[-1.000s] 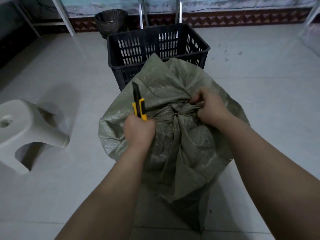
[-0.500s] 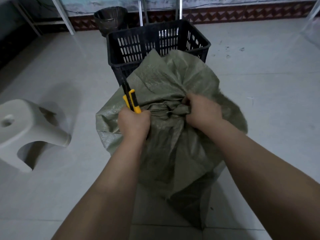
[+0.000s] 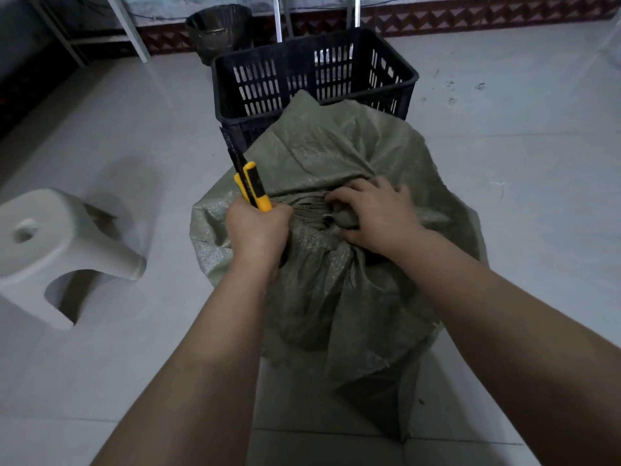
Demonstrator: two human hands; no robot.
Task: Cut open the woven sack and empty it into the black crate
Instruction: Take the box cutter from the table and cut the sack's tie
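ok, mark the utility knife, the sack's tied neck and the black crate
utility knife (image 3: 252,186), head view, yellow handle above the left fist
tied neck (image 3: 311,210), head view, bunched fabric between the hands
black crate (image 3: 232,58), head view, left rim

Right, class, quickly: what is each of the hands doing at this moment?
Left hand: closed around the yellow utility knife.
Right hand: gripping the tied neck of the woven sack.

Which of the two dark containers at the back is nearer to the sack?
The black crate, with slotted sides, stands right behind the woven sack, whose top overlaps its front wall. The round dark bin sits farther back by the wall.
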